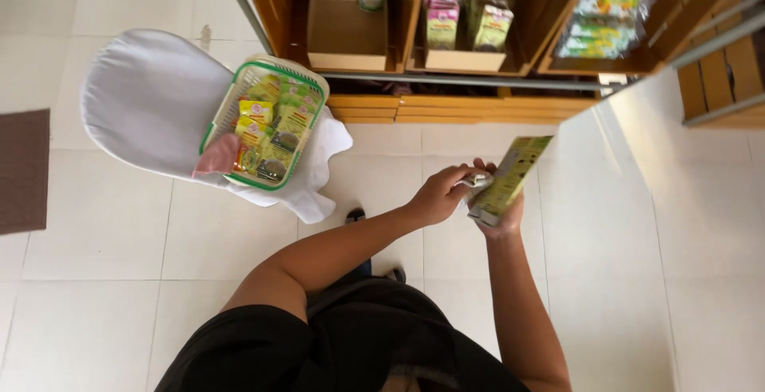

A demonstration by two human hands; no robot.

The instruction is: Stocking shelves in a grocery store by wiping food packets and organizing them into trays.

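- Leftmost, a dark brown mat (22, 170) lies flat on the white tiled floor (103, 233), well apart from everything in hand.
- Next, a chair under a white cloth cover (147, 101) carries a green-rimmed white plastic basket (263, 125); it is packed with yellow-green packets, and a pink cloth (219, 155) sits at its near corner.
- Then the left hand (437, 194) reaches across the body with its fingers curled, pinching a small crumpled pale scrap (476, 179) against the top of the box.
- Just beside it, touching, the right hand (504, 221) cups a tall yellow-green cardboard box (510, 177) from below, fingers closed round its lower end; the box tilts up and to the right, held in the air in front of the shelf.
- To do this well, I judge the right hand should keep a firm grip low on the box while the left works along the upper part, so the box does not twist.
- Beyond, a wooden shelf (478, 107) holds a plain cardboard tray (347, 29), pink and green packets (466, 17) and, further right, clear-wrapped green bundles (602, 29).
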